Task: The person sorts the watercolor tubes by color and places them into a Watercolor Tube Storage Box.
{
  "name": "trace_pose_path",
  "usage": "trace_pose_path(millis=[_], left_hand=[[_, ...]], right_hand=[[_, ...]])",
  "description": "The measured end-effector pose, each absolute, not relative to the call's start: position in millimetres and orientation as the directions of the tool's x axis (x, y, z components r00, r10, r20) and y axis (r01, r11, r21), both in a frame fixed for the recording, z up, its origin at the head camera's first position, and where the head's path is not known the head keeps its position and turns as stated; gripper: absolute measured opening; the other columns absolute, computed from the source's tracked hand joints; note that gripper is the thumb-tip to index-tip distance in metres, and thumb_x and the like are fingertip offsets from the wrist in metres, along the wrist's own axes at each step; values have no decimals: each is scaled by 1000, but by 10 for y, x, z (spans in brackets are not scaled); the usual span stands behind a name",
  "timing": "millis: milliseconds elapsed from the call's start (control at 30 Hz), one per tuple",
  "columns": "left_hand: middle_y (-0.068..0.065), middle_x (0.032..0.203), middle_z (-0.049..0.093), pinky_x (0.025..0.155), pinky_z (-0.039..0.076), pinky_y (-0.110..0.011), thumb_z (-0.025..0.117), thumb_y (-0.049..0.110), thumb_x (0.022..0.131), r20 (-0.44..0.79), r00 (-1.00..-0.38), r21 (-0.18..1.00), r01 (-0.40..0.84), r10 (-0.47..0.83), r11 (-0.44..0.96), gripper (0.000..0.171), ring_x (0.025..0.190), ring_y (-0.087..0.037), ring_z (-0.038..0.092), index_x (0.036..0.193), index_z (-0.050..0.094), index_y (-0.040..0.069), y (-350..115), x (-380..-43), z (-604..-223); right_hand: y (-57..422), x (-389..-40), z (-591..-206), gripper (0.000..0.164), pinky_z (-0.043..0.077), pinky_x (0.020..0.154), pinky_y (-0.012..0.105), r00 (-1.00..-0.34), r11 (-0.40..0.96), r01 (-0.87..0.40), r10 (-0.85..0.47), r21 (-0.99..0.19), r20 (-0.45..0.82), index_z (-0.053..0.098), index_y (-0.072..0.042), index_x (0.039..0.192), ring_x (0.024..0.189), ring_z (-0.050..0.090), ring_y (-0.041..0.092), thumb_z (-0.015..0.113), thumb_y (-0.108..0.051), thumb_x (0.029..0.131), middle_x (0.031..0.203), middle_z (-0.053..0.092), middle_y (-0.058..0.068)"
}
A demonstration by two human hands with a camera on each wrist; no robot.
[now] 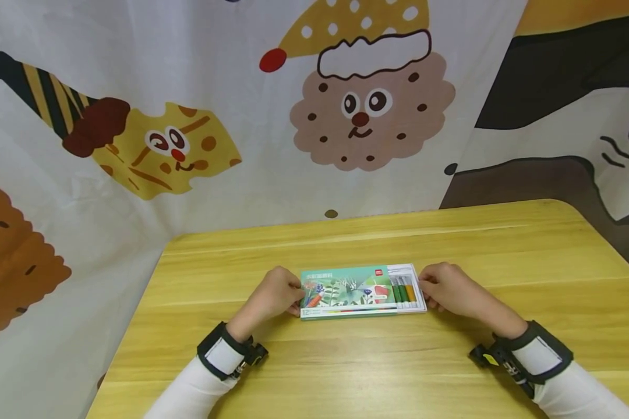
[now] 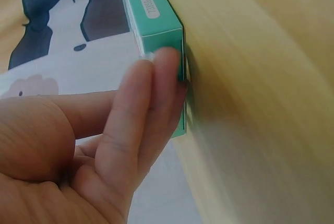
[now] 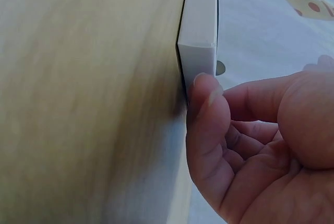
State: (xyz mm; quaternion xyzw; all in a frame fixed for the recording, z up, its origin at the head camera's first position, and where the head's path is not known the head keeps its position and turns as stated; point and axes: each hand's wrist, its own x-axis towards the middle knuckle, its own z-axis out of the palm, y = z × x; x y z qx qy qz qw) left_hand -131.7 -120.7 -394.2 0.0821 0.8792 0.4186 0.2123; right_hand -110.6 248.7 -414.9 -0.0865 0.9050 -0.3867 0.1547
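Observation:
A flat green paint box (image 1: 346, 294) with printed plants and a "12" on its sleeve lies on the wooden table. Out of its right end sticks a white inner tray (image 1: 420, 297), showing green and orange paint tubes (image 1: 403, 293). My left hand (image 1: 275, 291) grips the sleeve's left end; in the left wrist view the fingertips (image 2: 166, 59) lie against the green end face, and the thumb's tip is hidden behind them. At the other end my right hand (image 1: 453, 290) pinches the tray's outer edge, its fingertips (image 3: 209, 91) against the white end wall.
The wooden table (image 1: 314, 366) reaches back to a white curtain (image 1: 241, 75) printed with cartoon biscuits and cheese. Both wrists wear black straps with small cameras. The sleeves are white.

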Motion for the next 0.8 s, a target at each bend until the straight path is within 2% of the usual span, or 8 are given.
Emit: trace_pose_path(millis=[167, 400, 800], left_hand=[[-11, 69, 69, 57, 59, -35, 65, -2, 99, -304, -889, 760, -10, 342, 650, 23, 59, -25, 73, 79, 74, -1, -1076, -1308, -3931], [-10, 73, 70, 55, 58, -33, 65, -2, 99, -310, -883, 759, -6, 352, 651, 22, 59, -25, 72, 80, 75, 0, -904, -1316, -3953], [-10, 69, 69, 53, 58, -34, 64, -4, 98, -286, -889, 751, 25, 359, 660, 25, 56, -23, 71, 76, 73, 0, -750, -1305, -3982]], right_hand=[[2465, -1097, -4138, 16, 54, 52, 32, -937, 678, -31, -275, -735, -214, 68, 6, 106, 64, 60, 18, 55, -4, 106, 75, 61, 6], [2439, -1076, -4150, 18, 55, 54, 33, -931, 643, -5, -283, -766, -231, 68, 6, 105, 67, 62, 20, 53, -2, 107, 77, 62, 7], [2454, -1067, -4177, 20, 56, 56, 33, -932, 617, 12, -278, -787, -232, 68, 2, 99, 67, 62, 22, 50, -2, 107, 76, 61, 7]])
